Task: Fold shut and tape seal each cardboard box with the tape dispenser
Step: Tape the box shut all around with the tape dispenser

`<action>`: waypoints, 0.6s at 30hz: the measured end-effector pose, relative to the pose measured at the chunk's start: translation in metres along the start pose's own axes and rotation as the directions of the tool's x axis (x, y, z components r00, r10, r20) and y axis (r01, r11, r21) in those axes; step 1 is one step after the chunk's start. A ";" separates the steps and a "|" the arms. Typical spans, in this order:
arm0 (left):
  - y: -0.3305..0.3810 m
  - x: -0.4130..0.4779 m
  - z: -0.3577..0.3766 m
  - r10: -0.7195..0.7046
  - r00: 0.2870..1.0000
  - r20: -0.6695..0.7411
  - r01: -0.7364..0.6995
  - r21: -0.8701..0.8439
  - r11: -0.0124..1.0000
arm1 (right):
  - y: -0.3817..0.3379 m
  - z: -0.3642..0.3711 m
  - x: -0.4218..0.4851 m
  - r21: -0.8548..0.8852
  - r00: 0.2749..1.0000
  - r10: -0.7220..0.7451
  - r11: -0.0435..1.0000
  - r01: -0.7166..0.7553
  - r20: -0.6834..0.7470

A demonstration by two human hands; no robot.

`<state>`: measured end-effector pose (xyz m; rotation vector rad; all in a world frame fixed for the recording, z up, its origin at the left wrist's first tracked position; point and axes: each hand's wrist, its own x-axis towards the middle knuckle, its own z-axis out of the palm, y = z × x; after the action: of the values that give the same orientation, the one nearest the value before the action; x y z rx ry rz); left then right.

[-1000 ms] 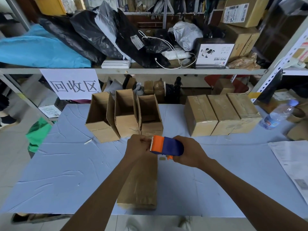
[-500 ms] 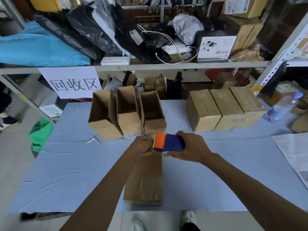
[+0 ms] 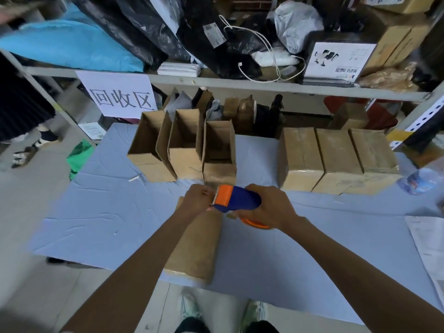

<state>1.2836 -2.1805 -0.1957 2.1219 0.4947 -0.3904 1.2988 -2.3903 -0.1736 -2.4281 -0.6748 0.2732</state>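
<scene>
Fingers of my right hand [image 3: 266, 207] clamp the tape dispenser [image 3: 236, 198]; left hand [image 3: 195, 200] fingers curl at its teeth, and I cannot tell what they pinch. On the table [image 3: 96, 212], the cardboard box [image 3: 199, 246] lies lengthwise away from me, far end hidden under my hands. Above it the tape dispenser lies crosswise, orange head pointing left.

Blue-covered table [image 3: 96, 224] — three open boxes [image 3: 185, 164], three sealed boxes [image 3: 336, 152], front box [image 3: 197, 248], bottle [image 3: 418, 181].
</scene>
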 end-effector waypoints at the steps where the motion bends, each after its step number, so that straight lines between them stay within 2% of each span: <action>1: 0.000 -0.001 0.001 0.017 0.999 -0.033 -0.016 0.026 1.000 | 0.000 -0.001 0.002 -0.004 1.000 -0.008 1.000 0.008 0.017; 4: 0.000 -0.001 0.004 0.035 0.991 -0.133 -0.025 0.070 0.997 | 0.001 -0.004 0.003 -0.013 0.999 -0.025 1.000 0.026 0.040; 9: -0.007 -0.001 0.000 0.054 0.972 -0.228 -0.027 0.120 0.992 | 0.010 -0.008 -0.008 -0.061 0.998 0.046 0.997 -0.043 0.047; 14: -0.020 0.000 -0.004 -0.001 0.990 -0.144 0.004 0.019 1.000 | 0.035 -0.011 -0.017 -0.190 0.988 0.143 0.973 -0.129 0.062; 18: -0.025 0.008 0.003 -0.040 0.997 -0.062 0.030 -0.143 0.989 | 0.043 -0.007 -0.012 -0.234 0.983 0.174 0.959 -0.157 0.057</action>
<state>1.2779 -2.1684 -0.2179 1.9952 0.5811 -0.2978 1.3083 -2.4295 -0.1930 -2.7131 -0.5623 0.3761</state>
